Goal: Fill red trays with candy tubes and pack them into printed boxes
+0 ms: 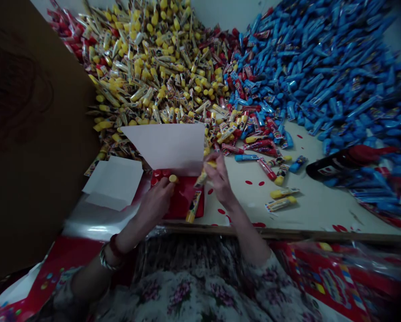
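My right hand [219,179] pinches a yellow-capped tube [203,174] in its fingertips, above the right side of a red box [183,199]. My left hand [155,201] rests at the box's left side, its fingertips closed on a small yellow cap [172,178]. Several red caps [158,174] show in the box, partly hidden by a raised white card [163,147]. Another yellow-capped tube [193,206] leans in the box's front right part. Loose wrapped tubes [281,192] lie on the white tabletop to the right of my right hand.
Huge heaps of yellow-capped tubes [147,67] and blue-capped tubes [321,76] fill the back of the table, with red-capped ones between. White sheets [113,183] lie at left beside a dark brown board [36,134]. Red printed packaging [331,281] lies below the table edge.
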The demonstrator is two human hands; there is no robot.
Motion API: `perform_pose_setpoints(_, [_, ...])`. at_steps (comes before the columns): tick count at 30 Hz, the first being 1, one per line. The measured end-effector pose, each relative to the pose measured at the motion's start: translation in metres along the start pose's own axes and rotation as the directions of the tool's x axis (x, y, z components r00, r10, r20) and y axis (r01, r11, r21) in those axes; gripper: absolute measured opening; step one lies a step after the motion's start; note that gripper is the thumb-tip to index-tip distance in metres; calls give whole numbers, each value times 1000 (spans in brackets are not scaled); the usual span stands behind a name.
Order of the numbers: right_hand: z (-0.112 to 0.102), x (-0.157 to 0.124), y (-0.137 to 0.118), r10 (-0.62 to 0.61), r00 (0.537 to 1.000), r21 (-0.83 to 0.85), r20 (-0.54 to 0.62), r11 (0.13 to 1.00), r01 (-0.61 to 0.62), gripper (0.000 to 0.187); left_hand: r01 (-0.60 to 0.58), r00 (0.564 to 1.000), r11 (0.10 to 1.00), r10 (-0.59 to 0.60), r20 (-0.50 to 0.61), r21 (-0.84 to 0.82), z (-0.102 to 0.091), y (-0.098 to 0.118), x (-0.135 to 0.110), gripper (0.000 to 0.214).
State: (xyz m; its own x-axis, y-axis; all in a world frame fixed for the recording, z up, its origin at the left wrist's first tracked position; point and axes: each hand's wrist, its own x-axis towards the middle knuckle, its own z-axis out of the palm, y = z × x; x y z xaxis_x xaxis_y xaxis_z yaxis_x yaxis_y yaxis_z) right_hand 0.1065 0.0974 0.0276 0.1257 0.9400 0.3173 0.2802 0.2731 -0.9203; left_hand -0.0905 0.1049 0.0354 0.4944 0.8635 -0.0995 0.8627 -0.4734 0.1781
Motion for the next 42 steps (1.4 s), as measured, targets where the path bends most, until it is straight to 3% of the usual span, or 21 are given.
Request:
perform_pose_setpoints(4, [28,2,30,-42,974,-110,223,992,68,20,50,992,999,-48,-119,9,9,-3,-7,24])
perform_pose_setpoints(8, [20,-12,37,13,903,-353,429,923,154,31,21,991,999,-17,-133,35,18,-2,-17,43])
perform_pose_setpoints(11, [6,-16,27,155,885,-559,438,818,133,32,-12,991,1000,14,-132,12,20,0,-17,46])
perform_pose_setpoints(13, [5,-14,22,184,886,-603,426,787,127,30,23,992,1000,-23,-125,-2,19,2,-14,42])
perform_pose_setpoints(18, [21,-2,27,162,897,-558,411,823,107,28,82,997,996,-82,-2,45,11,5,-3,32])
perform_pose_setpoints(23, [22,9,23,204,840,-571,502,808,146,29,69,996,993,-73,45,91,8,7,6,28])
perform_pose_setpoints(29, [20,11,19,168,880,-571,444,810,133,29,-7,996,984,-9,87,177,19,8,20,23])
perform_pose_setpoints(31, [20,10,17,186,877,-601,444,787,137,30,28,999,995,-30,17,94,18,4,15,26])
perform_pose_setpoints(33, [22,10,14,225,859,-650,460,744,154,30,38,991,999,-40,-130,-19,13,0,4,33])
perform_pose_setpoints(36, [27,12,6,300,828,-737,475,650,187,29,-46,951,990,3,-310,-131,5,4,-18,25])
perform_pose_setpoints(38, [32,16,-1,342,811,-777,474,595,204,28,-86,965,983,42,-259,-162,6,15,-34,23])
perform_pose_setpoints(40, [36,20,-6,353,804,-799,478,555,232,27,-85,991,984,67,-113,-156,16,30,-48,22])
perform_pose_setpoints(42, [39,25,-10,343,799,-806,494,525,273,29,-79,997,990,81,16,-121,34,43,-56,36])
